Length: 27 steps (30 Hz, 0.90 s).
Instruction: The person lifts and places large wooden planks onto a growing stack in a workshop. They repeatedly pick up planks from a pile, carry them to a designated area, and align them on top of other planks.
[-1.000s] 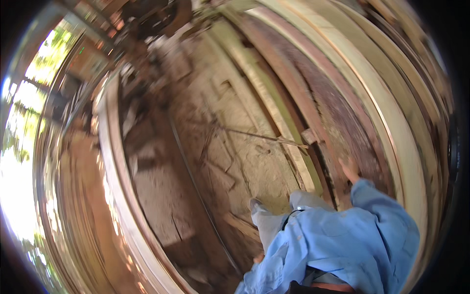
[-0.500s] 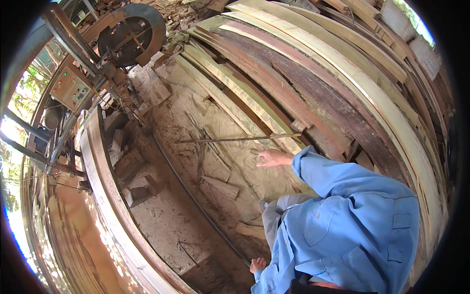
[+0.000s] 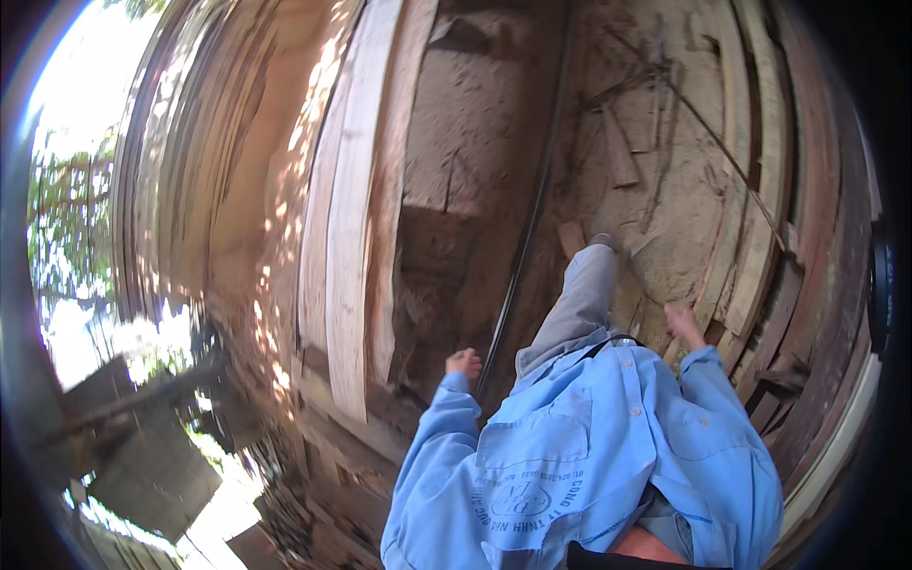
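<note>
My left hand (image 3: 465,363) is held in front of me with its fingers curled in, and nothing shows in it. Just to its right a thin dark metal rail (image 3: 528,237) runs along the ground. My right hand (image 3: 682,324) hangs at my right side, smeared by motion, so its fingers cannot be made out. It is nearest to the long sawn boards (image 3: 760,256) lying on the right, apparently without touching them. To the left of my left hand, long pale planks (image 3: 353,228) lie side by side.
Sawdust-covered ground (image 3: 693,204) carries a wood offcut (image 3: 620,147) and scattered sticks. A long thin stick (image 3: 714,142) slants across to the right-hand boards. Stacked thin boards (image 3: 185,152) stand beyond the planks at the far left.
My view has swung left and toward my feet; the saw machine and its control box have left the picture. My right arm, outstretched before, is now drawn in beside me.
</note>
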Available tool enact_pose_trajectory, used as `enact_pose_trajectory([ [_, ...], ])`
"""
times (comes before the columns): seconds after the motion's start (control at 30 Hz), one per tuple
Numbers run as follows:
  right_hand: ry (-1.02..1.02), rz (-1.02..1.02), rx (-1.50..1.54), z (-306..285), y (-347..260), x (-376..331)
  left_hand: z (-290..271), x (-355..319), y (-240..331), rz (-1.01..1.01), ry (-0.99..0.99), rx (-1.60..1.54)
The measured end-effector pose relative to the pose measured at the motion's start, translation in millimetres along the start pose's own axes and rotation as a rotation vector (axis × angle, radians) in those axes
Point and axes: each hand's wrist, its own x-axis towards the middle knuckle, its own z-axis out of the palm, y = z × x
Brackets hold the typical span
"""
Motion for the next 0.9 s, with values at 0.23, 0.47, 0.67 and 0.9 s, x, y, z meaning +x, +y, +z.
enact_pose_trajectory([
  [0.23,-0.189,0.268,0.153,116,52,-47,-157,-18,-59,-0.012,0.255,0.154],
  [0.47,0.0,0.118,0.221,197,-9,0,-277,27,-146,0.049,0.388,0.532],
  [0.67,0.108,-0.044,0.246,350,-27,-49,-451,105,-230,0.078,0.349,0.707],
  [0.9,-0.164,0.221,-0.19,521,-6,-181,-584,135,-325,-0.071,0.266,0.238],
])
